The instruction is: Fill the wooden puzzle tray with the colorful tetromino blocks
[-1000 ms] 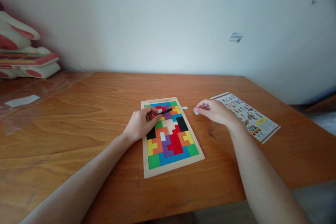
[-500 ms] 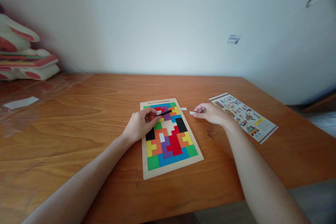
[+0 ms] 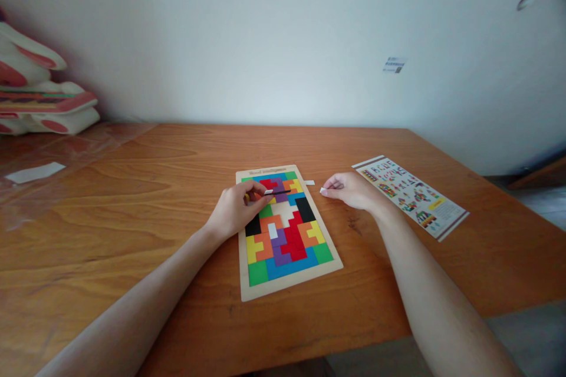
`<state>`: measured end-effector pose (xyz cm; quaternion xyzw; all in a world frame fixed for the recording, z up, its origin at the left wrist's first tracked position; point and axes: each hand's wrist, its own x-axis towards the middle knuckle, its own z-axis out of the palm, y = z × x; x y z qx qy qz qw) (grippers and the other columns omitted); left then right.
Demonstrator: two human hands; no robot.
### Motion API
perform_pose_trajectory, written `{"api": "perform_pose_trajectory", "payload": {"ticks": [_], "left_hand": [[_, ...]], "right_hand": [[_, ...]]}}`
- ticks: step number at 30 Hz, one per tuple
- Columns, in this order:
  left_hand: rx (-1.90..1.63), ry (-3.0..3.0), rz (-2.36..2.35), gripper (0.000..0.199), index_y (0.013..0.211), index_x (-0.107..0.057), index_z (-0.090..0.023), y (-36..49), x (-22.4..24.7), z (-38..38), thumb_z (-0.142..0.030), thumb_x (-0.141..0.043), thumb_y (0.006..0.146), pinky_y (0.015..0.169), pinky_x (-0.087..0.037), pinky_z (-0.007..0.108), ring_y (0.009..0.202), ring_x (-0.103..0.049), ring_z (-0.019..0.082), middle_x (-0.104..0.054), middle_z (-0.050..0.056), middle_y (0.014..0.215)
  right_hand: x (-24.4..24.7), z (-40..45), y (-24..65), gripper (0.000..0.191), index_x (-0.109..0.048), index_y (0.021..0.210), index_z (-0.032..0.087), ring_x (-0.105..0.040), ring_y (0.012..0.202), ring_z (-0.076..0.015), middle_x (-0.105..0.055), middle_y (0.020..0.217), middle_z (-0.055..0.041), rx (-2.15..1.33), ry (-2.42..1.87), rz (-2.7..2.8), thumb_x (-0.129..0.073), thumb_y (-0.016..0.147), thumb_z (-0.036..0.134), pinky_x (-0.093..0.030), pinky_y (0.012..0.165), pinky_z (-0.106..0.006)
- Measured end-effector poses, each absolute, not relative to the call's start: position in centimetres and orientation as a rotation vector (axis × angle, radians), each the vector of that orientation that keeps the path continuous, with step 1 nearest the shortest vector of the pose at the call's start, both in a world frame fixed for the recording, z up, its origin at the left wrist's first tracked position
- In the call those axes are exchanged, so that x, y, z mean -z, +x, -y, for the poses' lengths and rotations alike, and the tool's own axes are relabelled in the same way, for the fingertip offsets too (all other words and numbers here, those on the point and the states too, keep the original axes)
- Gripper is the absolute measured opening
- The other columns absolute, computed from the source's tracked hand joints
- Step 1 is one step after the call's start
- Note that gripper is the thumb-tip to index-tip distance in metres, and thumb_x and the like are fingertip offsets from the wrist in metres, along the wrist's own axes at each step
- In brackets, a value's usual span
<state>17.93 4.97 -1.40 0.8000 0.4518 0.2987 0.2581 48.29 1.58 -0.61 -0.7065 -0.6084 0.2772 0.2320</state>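
A wooden puzzle board (image 3: 290, 281) with coloured block pieces lies on the table, a bare patch of wood near its middle. Over the board's upper left, my left hand (image 3: 239, 206) is closed in a pinch on a thin black puzzle piece (image 3: 282, 192); a small white piece (image 3: 268, 192) shows at the same fingertips. My right hand (image 3: 347, 189), right of the board, pinches another small white puzzle piece (image 3: 323, 191). One white piece (image 3: 309, 182) rests against the board's right edge, and a white square (image 3: 272, 231) sits among the blocks.
A printed pattern sheet (image 3: 411, 197) lies on the right of the table (image 3: 177, 159). At the far left stand a white and pink toy keyboard (image 3: 48, 109), clear plastic film and a white paper strip (image 3: 36, 172). A wall rises behind the table.
The black piece in my left hand has tilted to lie flatter and edge-on. In my right hand the white piece has turned, and that hand has shifted slightly left.
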Motion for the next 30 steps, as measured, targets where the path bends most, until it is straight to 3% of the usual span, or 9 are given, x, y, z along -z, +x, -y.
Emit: {"api": "perform_pose_trajectory", "payload": {"ticks": [7,13,19,24,30], "left_hand": [[-0.827,2.143,-1.187,0.025,0.083,-0.064,-0.019,18.1,1.3,-5.0,-0.045,-0.064,0.082,0.054,-0.042,0.024,0.058,-0.055,0.012,-0.066,-0.001,0.072],[-0.813,2.143,-1.07,0.023,0.095,-0.064,-0.019,18.1,1.2,-4.6,-0.039,-0.063,0.082,0.056,-0.045,0.023,0.064,-0.06,0.012,-0.071,0.001,0.083],[-0.742,2.277,-1.074,0.018,0.082,-0.068,-0.02,18.2,0.7,-4.1,-0.036,-0.06,0.084,0.059,-0.046,0.023,0.062,-0.058,0.012,-0.069,0.0,0.073],[-0.811,2.446,-0.925,0.018,0.085,-0.071,-0.021,18.2,1.1,-4.3,-0.035,-0.059,0.087,0.076,-0.051,0.03,0.078,-0.063,0.016,-0.072,0.003,0.087],[-0.731,2.674,-0.542,0.025,0.101,-0.076,-0.025,17.8,0.6,-4.1,-0.032,-0.053,0.094,0.094,-0.048,0.039,0.101,-0.062,0.022,-0.071,0.008,0.108]], "right_hand": [[0.1,-1.5,46.5,0.022,-0.066,0.107,0.02,-0.066,0.076,-0.0169,-0.072,0.087,-0.0049,-0.493,-1.772,1.702,-0.065,0.086,0.025,-0.051,0.074,-0.031],[-0.3,-1.0,44.1,0.014,-0.067,0.097,0.02,-0.065,0.079,-0.0162,-0.072,0.089,-0.0046,-0.632,-1.526,1.799,-0.06,0.088,0.028,-0.051,0.075,-0.03],[0.1,-1.1,43.6,0.014,-0.067,0.097,0.019,-0.065,0.079,-0.0161,-0.073,0.09,-0.0053,-0.656,-1.509,1.791,-0.061,0.088,0.027,-0.051,0.075,-0.03],[0.3,-1.1,43.1,0.014,-0.067,0.099,0.019,-0.065,0.078,-0.0159,-0.072,0.09,-0.0052,-0.68,-1.496,1.833,-0.06,0.088,0.024,-0.052,0.074,-0.03],[0.7,-1.1,42.8,0.014,-0.067,0.1,0.02,-0.066,0.078,-0.0152,-0.073,0.09,-0.0051,-0.624,-1.5,1.84,-0.059,0.089,0.023,-0.052,0.074,-0.03]]}}
